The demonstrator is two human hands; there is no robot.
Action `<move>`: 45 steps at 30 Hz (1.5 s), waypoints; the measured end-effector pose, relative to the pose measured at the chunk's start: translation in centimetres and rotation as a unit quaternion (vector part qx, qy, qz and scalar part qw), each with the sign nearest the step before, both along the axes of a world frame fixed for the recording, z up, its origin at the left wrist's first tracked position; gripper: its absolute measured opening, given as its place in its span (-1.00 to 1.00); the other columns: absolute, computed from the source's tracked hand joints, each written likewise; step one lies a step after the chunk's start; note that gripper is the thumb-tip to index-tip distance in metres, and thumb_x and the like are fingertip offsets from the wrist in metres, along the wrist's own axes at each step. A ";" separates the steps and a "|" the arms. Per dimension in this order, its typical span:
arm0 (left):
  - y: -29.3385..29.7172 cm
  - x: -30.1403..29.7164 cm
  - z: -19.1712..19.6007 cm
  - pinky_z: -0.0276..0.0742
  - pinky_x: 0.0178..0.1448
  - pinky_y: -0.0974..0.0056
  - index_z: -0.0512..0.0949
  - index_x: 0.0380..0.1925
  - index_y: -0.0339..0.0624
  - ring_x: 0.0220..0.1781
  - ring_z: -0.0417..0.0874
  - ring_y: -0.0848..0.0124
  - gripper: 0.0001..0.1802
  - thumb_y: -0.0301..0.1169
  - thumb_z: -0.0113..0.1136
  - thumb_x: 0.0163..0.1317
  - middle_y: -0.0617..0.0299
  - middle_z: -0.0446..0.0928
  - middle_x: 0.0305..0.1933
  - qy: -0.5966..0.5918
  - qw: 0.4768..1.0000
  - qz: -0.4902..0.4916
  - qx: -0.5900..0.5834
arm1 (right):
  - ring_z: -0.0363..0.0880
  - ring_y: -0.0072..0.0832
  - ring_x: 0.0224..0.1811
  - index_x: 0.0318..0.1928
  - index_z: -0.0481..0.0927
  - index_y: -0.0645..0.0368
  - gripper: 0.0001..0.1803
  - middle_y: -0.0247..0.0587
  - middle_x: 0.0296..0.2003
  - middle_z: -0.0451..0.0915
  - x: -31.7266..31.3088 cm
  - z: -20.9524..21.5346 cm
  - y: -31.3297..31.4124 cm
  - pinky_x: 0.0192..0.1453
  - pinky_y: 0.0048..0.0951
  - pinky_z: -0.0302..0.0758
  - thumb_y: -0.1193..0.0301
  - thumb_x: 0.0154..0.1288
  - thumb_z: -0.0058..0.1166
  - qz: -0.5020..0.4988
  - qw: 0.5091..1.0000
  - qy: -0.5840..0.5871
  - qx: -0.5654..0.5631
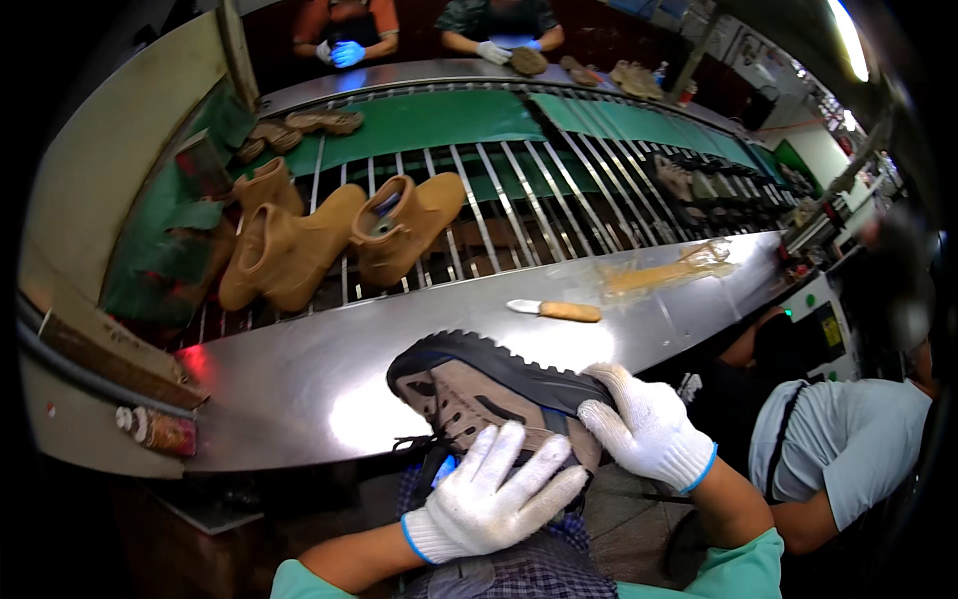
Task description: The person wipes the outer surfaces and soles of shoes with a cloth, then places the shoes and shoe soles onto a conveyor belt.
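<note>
A brown and grey hiking shoe (469, 391) with black laces lies on its side in front of me, its black lugged sole turned toward the far side of the table. My right hand (654, 424), in a white knit glove, grips it at the heel end, thumb on the sole. The gloved fingers of my left hand (489, 499) are spread and rest against the shoe's upper near the opening. Beyond the shoe, a short knife (554, 310) with a wooden handle lies on the metal table (269, 399).
Tan boots (294, 250) stand on the roller conveyor (499, 190), with brown shoes (324, 121) farther back. More shoes (709, 190) sit at the right. A can (165, 431) lies at the left edge. Dried glue (669, 270) marks the tabletop. A person (848, 439) sits close on my right; two others work across.
</note>
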State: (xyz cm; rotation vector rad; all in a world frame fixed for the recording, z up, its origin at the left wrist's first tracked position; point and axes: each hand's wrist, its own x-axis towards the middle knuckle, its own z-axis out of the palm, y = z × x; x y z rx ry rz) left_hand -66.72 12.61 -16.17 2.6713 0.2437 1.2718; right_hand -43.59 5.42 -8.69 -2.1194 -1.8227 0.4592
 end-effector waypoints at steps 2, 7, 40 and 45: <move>-0.3 -0.9 -1.0 0.83 0.05 -0.12 0.78 0.08 0.13 0.08 0.75 -0.04 -0.63 -0.15 0.40 0.29 0.12 0.71 0.22 0.022 0.999 -0.027 -0.010 | 0.81 0.16 -0.25 0.28 0.54 0.28 -0.36 0.21 -0.30 0.77 -0.3 -1.3 0.5 -0.12 0.03 0.75 -0.05 0.58 0.10 0.014 0.998 0.014 -0.062; -1.5 -2.5 -4.8 0.72 0.22 -0.01 0.77 0.10 0.15 0.15 0.76 0.04 -0.64 -0.16 0.34 0.32 0.19 0.71 0.27 0.046 0.998 -0.044 0.022 | 0.80 0.14 -0.36 0.12 0.56 0.35 -0.35 0.21 -0.39 0.74 -1.8 -2.6 2.0 -0.24 0.06 0.73 -0.10 0.59 0.06 0.066 0.977 -0.019 -0.201; -0.5 -4.6 -5.5 0.53 0.44 0.02 0.78 0.09 0.30 0.19 0.72 0.16 -0.65 -0.11 0.35 0.31 0.37 0.70 0.28 0.092 0.994 -0.001 0.056 | 0.81 0.12 -0.13 -0.09 0.80 0.33 -0.13 0.26 -0.19 0.79 -5.9 -2.8 16.2 0.13 0.02 0.68 -0.26 0.65 -0.30 0.215 0.945 -0.038 -0.243; 5.0 -8.8 1.0 0.72 0.28 -0.04 0.73 0.07 0.00 0.19 0.70 -0.10 -0.54 -0.28 0.55 0.12 0.04 0.66 0.24 0.026 0.991 0.091 -0.096 | 0.74 0.08 0.08 0.17 0.70 0.23 -0.36 0.24 -0.03 0.76 -0.8 -7.9 19.1 0.21 0.03 0.64 -0.12 0.59 -0.01 0.128 0.990 0.053 -0.005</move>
